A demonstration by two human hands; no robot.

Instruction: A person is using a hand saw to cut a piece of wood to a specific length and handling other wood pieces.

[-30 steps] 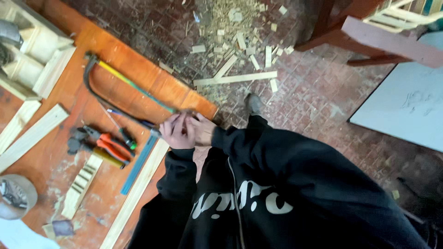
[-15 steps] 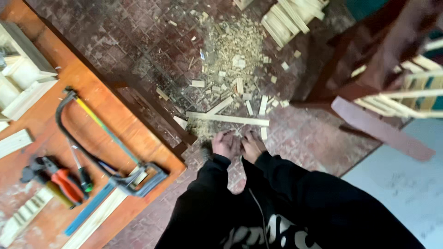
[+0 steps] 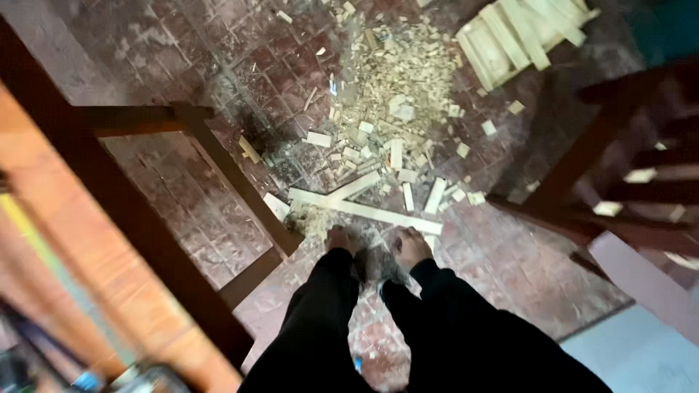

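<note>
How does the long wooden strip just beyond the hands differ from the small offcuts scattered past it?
The long wooden strip is one narrow piece lying flat across the floor, close to the left hand and right hand; the small offcuts are many short blocks and chips, heaped loosely farther away. The strip lies at one slant; the offcuts point every way. Both are pale, bare wood on the brick floor.

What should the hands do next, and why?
Probably reach a little farther and take the long wooden strip. Both the left hand and right hand hover just short of it, apparently holding nothing, above the brick floor littered with scraps.
</note>
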